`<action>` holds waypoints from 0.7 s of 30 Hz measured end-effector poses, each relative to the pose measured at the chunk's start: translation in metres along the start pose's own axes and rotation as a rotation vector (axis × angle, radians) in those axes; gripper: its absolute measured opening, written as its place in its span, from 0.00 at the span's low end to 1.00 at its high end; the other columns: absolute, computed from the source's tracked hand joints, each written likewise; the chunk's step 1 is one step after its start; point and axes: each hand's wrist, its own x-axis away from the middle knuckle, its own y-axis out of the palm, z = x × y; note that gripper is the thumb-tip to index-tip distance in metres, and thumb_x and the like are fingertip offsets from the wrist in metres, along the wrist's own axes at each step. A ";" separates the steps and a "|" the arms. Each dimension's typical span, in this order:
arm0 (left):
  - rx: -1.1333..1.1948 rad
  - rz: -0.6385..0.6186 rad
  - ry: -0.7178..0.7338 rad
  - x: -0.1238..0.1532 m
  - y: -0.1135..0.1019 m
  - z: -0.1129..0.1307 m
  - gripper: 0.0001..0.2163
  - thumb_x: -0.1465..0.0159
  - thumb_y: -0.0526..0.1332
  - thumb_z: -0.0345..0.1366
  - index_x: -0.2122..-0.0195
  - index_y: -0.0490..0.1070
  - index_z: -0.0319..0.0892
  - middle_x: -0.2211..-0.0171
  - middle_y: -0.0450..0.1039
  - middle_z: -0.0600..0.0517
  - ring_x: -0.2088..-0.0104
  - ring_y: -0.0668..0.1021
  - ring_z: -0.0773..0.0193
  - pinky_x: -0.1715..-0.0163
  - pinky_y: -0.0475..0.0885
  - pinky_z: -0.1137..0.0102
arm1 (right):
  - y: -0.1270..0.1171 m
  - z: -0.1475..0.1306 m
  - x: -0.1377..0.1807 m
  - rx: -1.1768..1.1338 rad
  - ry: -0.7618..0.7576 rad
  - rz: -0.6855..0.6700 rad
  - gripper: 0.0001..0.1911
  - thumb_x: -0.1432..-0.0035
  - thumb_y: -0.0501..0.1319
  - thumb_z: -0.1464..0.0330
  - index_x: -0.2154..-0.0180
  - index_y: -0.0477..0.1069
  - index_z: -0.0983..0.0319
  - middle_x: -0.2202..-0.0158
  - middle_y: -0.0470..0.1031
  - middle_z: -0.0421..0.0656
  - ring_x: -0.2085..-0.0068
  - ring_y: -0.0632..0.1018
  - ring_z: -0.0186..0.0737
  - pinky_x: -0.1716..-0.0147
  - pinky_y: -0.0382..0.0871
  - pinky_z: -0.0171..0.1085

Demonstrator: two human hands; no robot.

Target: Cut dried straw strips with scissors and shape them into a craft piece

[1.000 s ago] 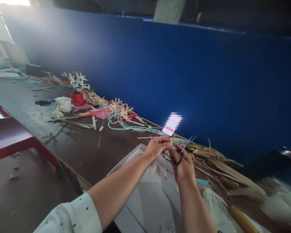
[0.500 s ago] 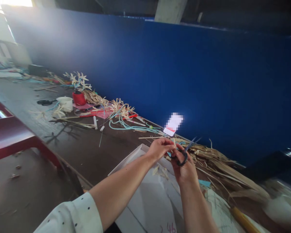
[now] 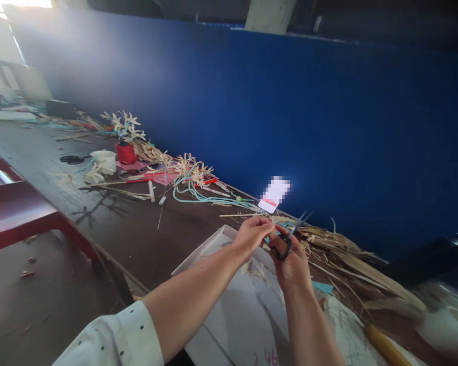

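My left hand (image 3: 254, 234) is closed, its fingertips pinching a small pale strip (image 3: 274, 223) that looks like dried husk. Close beside it, my right hand (image 3: 293, 264) has the black-handled scissors (image 3: 284, 249) hooked on its fingers, the blades pointing up and away to the right. The right fingertips meet the left ones at the strip, so which hand bears it is partly hidden. Both hands are above the far end of a white cardboard box (image 3: 232, 305), in which a few pale husk pieces (image 3: 257, 269) lie.
Dried husks (image 3: 347, 249) spread along the wall to the right. Pale husk flowers on blue stems (image 3: 193, 170), a red thread spool (image 3: 125, 152), a white tape roll (image 3: 104, 161) and other scissors (image 3: 74, 159) lie leftward. A red stool (image 3: 30, 223) stands beside the table.
The fingers have shifted slightly around the pale strip, and the scissors have tilted a little in my right hand. The rest of the table looks the same.
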 end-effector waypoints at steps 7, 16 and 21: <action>0.013 -0.004 0.067 0.002 0.001 0.000 0.11 0.48 0.61 0.41 0.76 0.64 0.38 0.78 0.70 0.54 0.81 0.67 0.74 0.81 0.59 0.76 | 0.002 0.003 0.001 0.036 -0.047 -0.041 0.19 0.57 0.68 0.64 0.60 0.72 0.60 0.78 0.65 0.36 0.79 0.64 0.27 0.82 0.52 0.29; -0.018 -0.058 0.076 0.002 0.000 0.003 0.14 0.48 0.61 0.45 0.75 0.66 0.37 0.75 0.73 0.50 0.81 0.65 0.75 0.81 0.55 0.76 | 0.003 -0.004 0.003 -0.026 0.007 -0.030 0.18 0.60 0.70 0.65 0.62 0.74 0.58 0.78 0.67 0.36 0.78 0.66 0.29 0.82 0.55 0.29; -0.180 0.035 0.114 -0.001 -0.001 0.003 0.13 0.50 0.63 0.43 0.74 0.69 0.36 0.78 0.70 0.53 0.79 0.66 0.73 0.78 0.58 0.76 | -0.001 -0.004 0.001 0.037 -0.026 0.000 0.20 0.58 0.69 0.65 0.59 0.72 0.57 0.74 0.70 0.37 0.76 0.68 0.30 0.81 0.56 0.30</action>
